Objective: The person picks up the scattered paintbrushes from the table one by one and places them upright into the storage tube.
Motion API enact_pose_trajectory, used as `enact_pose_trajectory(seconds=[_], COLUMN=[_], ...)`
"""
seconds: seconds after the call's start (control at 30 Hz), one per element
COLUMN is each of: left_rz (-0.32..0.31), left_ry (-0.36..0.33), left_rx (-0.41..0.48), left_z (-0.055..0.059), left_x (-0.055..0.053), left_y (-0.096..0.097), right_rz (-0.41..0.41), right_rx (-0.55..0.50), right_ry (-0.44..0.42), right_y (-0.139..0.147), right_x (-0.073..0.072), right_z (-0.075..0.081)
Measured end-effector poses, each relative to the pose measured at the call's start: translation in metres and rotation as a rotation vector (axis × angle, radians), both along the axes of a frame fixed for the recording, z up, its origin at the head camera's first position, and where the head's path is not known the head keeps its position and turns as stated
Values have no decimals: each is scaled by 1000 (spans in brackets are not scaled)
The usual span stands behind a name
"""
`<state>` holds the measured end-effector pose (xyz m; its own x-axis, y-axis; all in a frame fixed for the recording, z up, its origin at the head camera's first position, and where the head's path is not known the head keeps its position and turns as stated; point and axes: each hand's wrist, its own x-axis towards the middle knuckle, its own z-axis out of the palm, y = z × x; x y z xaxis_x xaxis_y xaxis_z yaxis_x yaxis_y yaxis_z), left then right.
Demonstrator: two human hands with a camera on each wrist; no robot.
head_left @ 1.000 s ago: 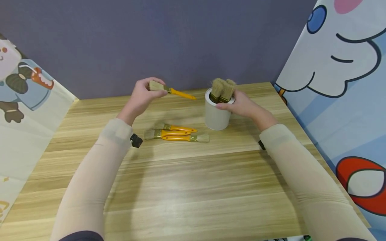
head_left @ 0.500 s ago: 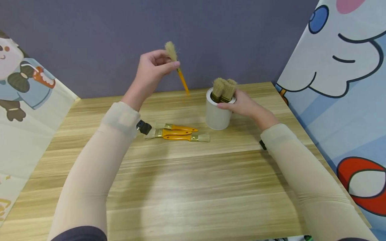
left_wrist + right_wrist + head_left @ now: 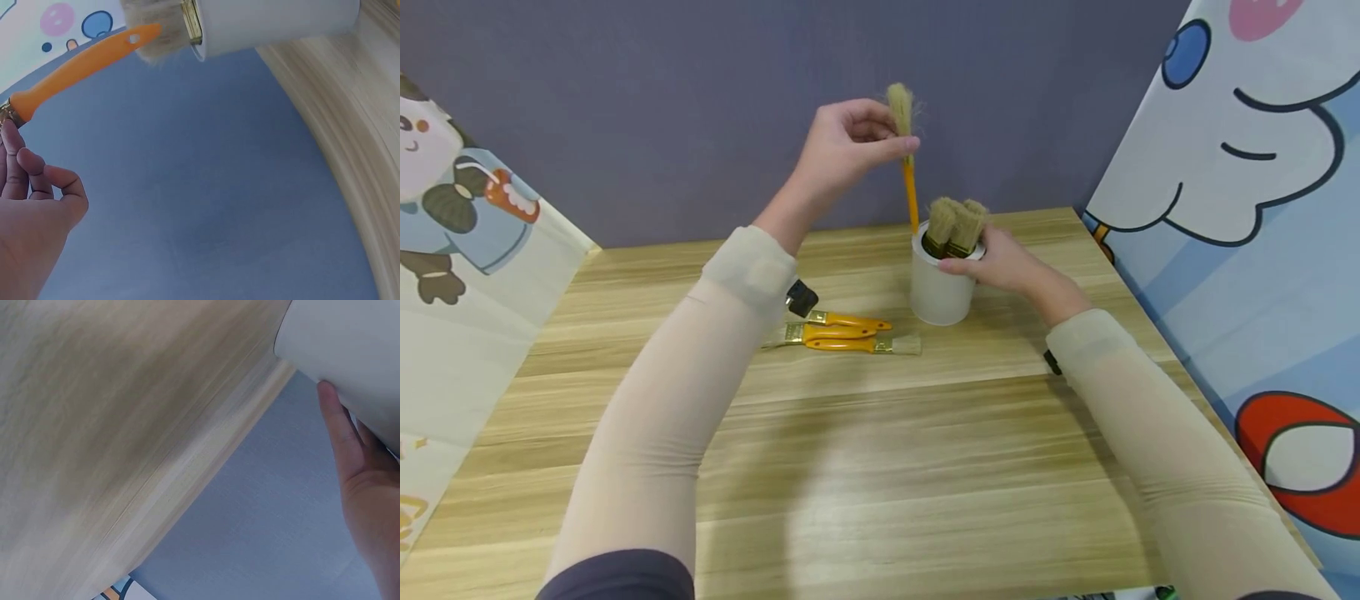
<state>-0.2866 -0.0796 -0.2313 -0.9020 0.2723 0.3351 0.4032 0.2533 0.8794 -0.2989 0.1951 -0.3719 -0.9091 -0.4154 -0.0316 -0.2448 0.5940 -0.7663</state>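
Pointing bristles-up, its axis nearly vertical, a paintbrush (image 3: 911, 185) is pinched by the left grip (image 3: 850, 143). The can (image 3: 940, 292) is clasped by the right grip (image 3: 1006, 260).

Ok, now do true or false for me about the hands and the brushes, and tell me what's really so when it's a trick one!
1. The left hand pinches a brush with its bristles up. True.
2. The right hand lies flat on the table. False: it holds the white can.
3. Three loose brushes lie on the table. True.
4. Those three all point their bristles the same way. False: two point left and one points right.
5. The brushes in the can stand bristles up. True.
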Motion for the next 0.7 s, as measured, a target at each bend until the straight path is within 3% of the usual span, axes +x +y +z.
enact_pose_trajectory(seconds=[0.27, 0.7], left_rz=[-32, -29], left_ry=[-24, -67], left_rx=[-22, -163], left_z=[-7, -34], left_x=[-6, -9], left_y=[15, 27], right_rz=[2, 2], right_rx=[-1, 0], right_ry=[-18, -64], right_y=[1, 0], right_x=[0, 3], right_z=[2, 5])
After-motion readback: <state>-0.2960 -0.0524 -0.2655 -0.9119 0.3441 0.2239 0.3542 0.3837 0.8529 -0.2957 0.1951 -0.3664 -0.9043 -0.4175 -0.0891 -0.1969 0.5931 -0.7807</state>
